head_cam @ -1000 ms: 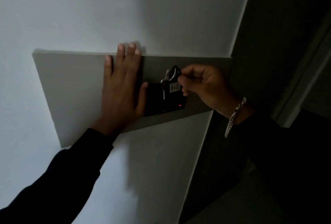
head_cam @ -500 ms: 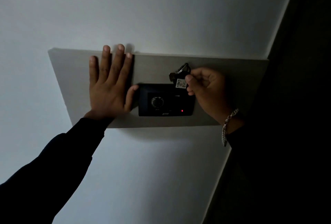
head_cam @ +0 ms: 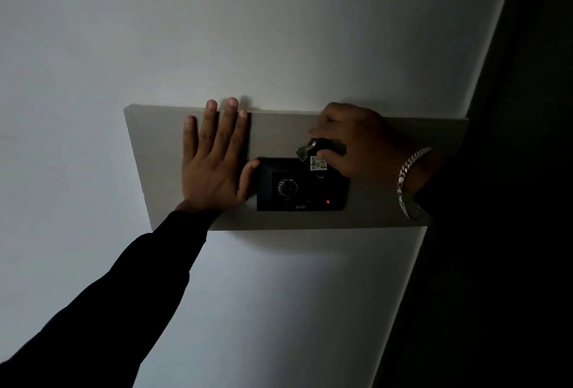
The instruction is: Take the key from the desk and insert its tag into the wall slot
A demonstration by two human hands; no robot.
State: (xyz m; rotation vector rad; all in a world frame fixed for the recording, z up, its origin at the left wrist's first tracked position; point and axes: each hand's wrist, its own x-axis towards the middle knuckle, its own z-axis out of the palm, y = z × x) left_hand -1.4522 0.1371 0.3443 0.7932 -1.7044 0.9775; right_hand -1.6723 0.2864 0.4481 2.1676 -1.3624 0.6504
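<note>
A black wall unit (head_cam: 302, 184) with a round dial and a small red light is mounted on a grey panel (head_cam: 279, 133). My right hand (head_cam: 350, 139) grips the key tag (head_cam: 318, 164), a dark fob with a white label, at the unit's top right edge. The metal key (head_cam: 304, 152) hangs beside my fingers. The tag's lower end is hidden against the unit, so I cannot tell how deep it sits. My left hand (head_cam: 214, 158) lies flat on the panel, fingers spread, thumb touching the unit's left edge.
The room is dim. A pale wall (head_cam: 279, 31) surrounds the panel. A dark door frame or corner (head_cam: 511, 170) runs down the right side. A metal bracelet (head_cam: 409, 183) hangs on my right wrist.
My right hand has moved up over the unit's top and turned downwards, bringing the tag down against the top right edge. The left hand stays flat on the panel.
</note>
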